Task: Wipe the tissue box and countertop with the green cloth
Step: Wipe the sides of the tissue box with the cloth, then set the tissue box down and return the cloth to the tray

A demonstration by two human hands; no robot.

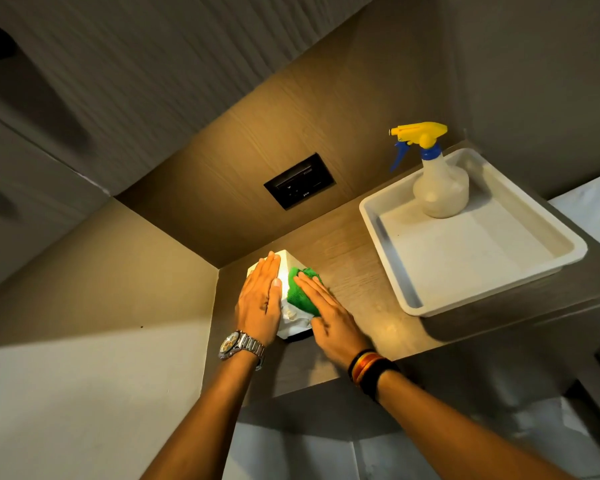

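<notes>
So the tissue box (288,268) sits in the back left corner of the countertop (357,271), tucked against the side wall, with a tissue poking out the top. The green cloth (300,292) is pressed against the box's right side under the right hand (329,320), fingers laid out flat over the cloth rather than curled around it. The left hand (258,303) is flat too, palm down on the left part of the box, looks like it's just bracing it, not gripping anything.

Progress-wise I'd say we're mid box-wipe. Can't tell which faces are already clean. The countertop part looks not yet started, since the cloth is up on the box.

Further right there's a white tray (413,299) with a spray bottle (437,185) standing in it, well apart from the box.
</notes>
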